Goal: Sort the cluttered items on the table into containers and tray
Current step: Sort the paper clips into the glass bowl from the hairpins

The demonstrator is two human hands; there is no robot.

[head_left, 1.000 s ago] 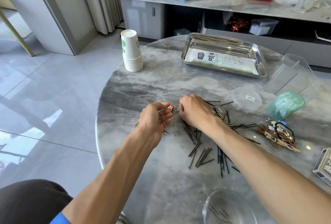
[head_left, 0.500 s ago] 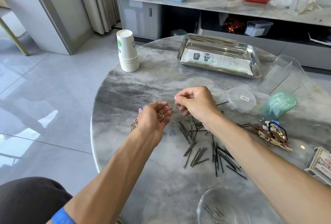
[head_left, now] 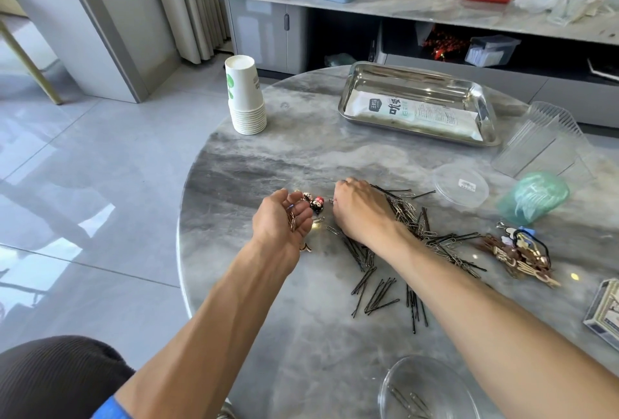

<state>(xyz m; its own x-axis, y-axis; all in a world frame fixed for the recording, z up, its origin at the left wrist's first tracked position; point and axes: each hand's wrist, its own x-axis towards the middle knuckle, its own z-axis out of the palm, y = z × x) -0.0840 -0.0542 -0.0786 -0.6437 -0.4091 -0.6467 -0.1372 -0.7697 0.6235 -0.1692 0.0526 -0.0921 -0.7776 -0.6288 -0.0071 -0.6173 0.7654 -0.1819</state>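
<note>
My left hand is cupped palm-up just above the table, holding a small bunch of rose-gold paper clips. My right hand lies knuckles-up on a pile of silver paper clips, fingers curled down onto them; what they pinch is hidden. Between the hands sit two small figurine charms. Black bobby pins are scattered nearer me. A steel tray holds a white packet. A clear round container with a few clips stands at the near edge.
A stack of paper cups stands at the far left of the marble table. A clear lid, a green bag roll, ribbed clear cups, brown hair clips and a card box lie to the right.
My left hand has turned palm-up and opened, showing the clips in it. My right hand has dropped back down onto the paper clip pile.
</note>
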